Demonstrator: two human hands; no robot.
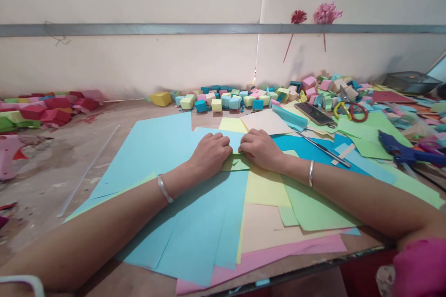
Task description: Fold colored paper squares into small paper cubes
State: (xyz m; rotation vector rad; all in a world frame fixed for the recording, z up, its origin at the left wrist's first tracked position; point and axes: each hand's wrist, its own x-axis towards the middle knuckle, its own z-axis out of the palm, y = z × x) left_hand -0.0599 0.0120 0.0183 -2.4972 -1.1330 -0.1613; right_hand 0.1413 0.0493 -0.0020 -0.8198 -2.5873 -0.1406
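Observation:
My left hand (211,151) and my right hand (260,147) meet almost knuckle to knuckle over the middle of the table. Both are closed, with their fingers pressed on a small piece of green paper (237,163) that has cut or folded edges. Beneath it lie large sheets of light blue paper (195,222). Yellow paper (266,188) and green paper (317,202) spread out below my right forearm. The fingertips are mostly hidden behind the knuckles, and part of the green piece is covered by the hands.
Many small paper cubes (216,105) line the wall. Right of my hands lie a pen (325,149), a phone (315,114), scissors (350,111) and a blue glue gun (407,148). A clear glue stick (88,171) rests at left. Paper flowers (327,13) hang on the wall rail.

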